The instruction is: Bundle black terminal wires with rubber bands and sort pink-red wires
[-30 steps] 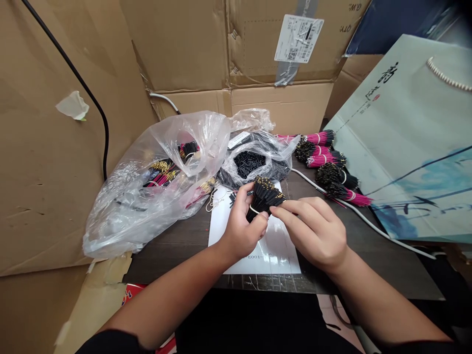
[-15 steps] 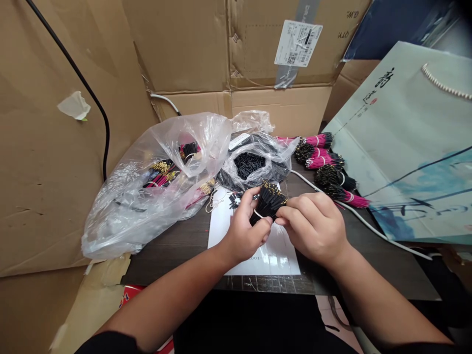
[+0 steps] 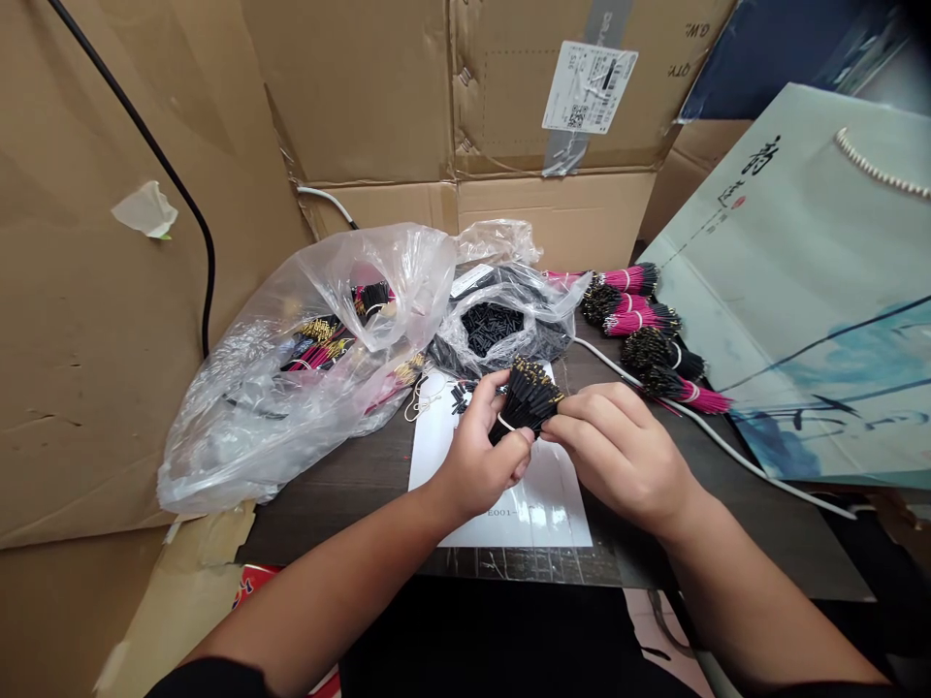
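1. As the head view shows, the left hand [image 3: 481, 460] is closed around 1 gold-tipped black bundle [image 3: 529, 397], above the white sheet [image 3: 542, 504]; the right hand [image 3: 626, 452] pinches at its edge, though what its fingertips grip is hidden.
2. That sheet reads "E001-"; the carton [image 3: 524, 97] says "G.W.:" and "QTY:", its 1 barcode label [image 3: 590, 87] too small to read.
3. Rightward lie at least 5 banded bundles [image 3: 641, 320], beside 1 lettered paper bag [image 3: 821, 291].

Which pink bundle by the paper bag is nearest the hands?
The front pink bundle, lying by the white cable; the other pink ones lie farther back.
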Demonstrator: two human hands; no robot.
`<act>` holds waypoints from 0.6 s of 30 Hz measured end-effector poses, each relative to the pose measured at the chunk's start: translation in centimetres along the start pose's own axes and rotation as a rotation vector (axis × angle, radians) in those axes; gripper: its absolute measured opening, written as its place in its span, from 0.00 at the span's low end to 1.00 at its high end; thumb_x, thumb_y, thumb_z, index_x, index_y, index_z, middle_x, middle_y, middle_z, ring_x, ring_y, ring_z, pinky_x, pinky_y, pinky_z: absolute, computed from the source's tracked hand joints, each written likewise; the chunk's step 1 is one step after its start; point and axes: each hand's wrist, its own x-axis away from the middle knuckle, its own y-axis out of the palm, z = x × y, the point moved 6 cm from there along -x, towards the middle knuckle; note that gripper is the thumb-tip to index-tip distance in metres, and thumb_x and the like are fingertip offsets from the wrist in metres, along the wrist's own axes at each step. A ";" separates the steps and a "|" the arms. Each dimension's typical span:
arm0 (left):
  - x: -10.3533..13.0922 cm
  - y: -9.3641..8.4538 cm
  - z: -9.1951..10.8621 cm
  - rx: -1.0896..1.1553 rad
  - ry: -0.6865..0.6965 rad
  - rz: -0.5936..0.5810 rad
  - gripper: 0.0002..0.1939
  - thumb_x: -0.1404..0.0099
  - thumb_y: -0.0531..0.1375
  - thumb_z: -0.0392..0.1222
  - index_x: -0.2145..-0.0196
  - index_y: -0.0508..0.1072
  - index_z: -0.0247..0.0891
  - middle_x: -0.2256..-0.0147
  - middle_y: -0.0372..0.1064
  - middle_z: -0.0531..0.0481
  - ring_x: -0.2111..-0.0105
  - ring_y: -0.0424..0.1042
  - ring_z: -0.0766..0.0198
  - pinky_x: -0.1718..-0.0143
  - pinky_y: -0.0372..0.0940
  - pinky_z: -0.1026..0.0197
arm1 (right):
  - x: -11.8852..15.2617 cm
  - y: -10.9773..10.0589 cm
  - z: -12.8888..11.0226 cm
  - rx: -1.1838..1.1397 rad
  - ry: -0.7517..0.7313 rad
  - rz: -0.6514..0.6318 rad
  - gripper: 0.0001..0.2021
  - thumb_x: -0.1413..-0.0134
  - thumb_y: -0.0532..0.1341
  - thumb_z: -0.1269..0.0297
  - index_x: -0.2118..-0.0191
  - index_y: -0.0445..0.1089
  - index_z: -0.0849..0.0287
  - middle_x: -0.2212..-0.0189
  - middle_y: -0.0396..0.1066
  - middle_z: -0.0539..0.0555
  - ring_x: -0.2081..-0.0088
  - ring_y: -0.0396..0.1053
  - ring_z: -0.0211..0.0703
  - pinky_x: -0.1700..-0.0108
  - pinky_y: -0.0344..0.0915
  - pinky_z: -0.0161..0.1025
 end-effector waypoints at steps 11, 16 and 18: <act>-0.2 -0.3 -0.7 0.117 -0.017 -0.060 0.26 0.34 0.60 0.43 0.42 0.53 0.43 0.76 0.61 0.62 0.88 0.53 0.75 0.89 0.50 0.73 | -0.4 -0.5 1.0 -0.135 0.238 0.155 0.16 0.41 0.67 0.75 0.49 0.71 0.56 0.62 0.74 0.56 0.62 0.71 0.45 0.60 0.70 0.46; -0.3 -0.3 -1.1 0.197 -0.014 -0.152 0.25 0.33 0.60 0.45 0.42 0.55 0.44 0.73 0.64 0.59 0.86 0.57 0.74 0.90 0.52 0.73 | 0.3 -0.3 1.5 -0.179 0.440 0.304 0.21 0.45 0.70 0.70 0.46 0.71 0.53 0.56 0.72 0.59 0.55 0.72 0.52 0.54 0.72 0.53; -0.3 -0.1 -0.9 0.244 -0.028 -0.161 0.25 0.34 0.61 0.46 0.43 0.57 0.44 0.71 0.63 0.58 0.86 0.59 0.74 0.90 0.51 0.74 | 0.7 0.3 1.8 -0.279 0.489 0.322 0.25 0.45 0.69 0.68 0.41 0.68 0.54 0.49 0.70 0.62 0.48 0.70 0.57 0.50 0.72 0.57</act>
